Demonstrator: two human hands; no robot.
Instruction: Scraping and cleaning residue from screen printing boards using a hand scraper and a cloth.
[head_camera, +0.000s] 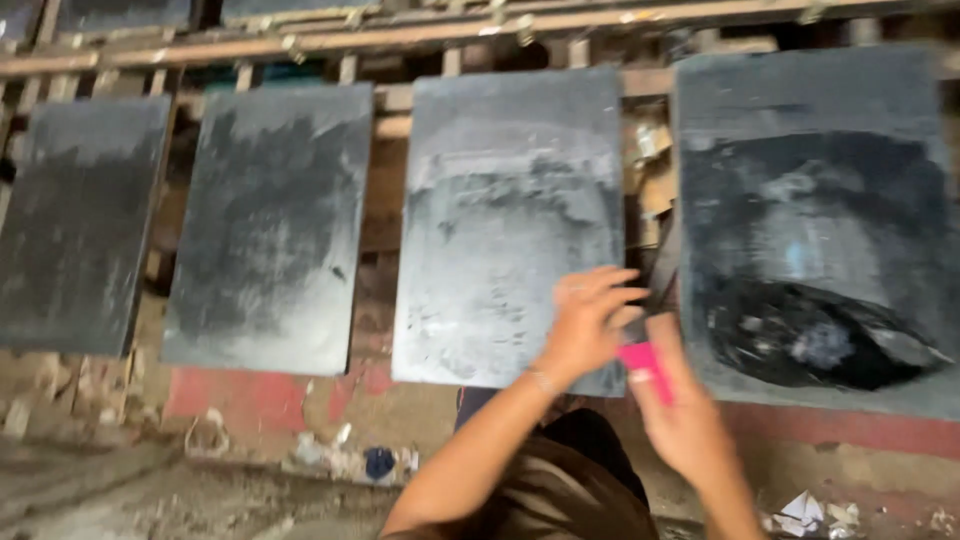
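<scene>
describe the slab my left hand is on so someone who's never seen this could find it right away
Four dark slabs lean in a row against a wooden rack. The left hand rests on the third slab from the left. It is the palest, chalky grey, unlike its blacker neighbours.

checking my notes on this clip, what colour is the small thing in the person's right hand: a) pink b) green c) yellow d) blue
a, the right hand holds a small pink thing just below the gap between the two dark slabs on the right, while the left hand rests on the nearer slab.
</scene>
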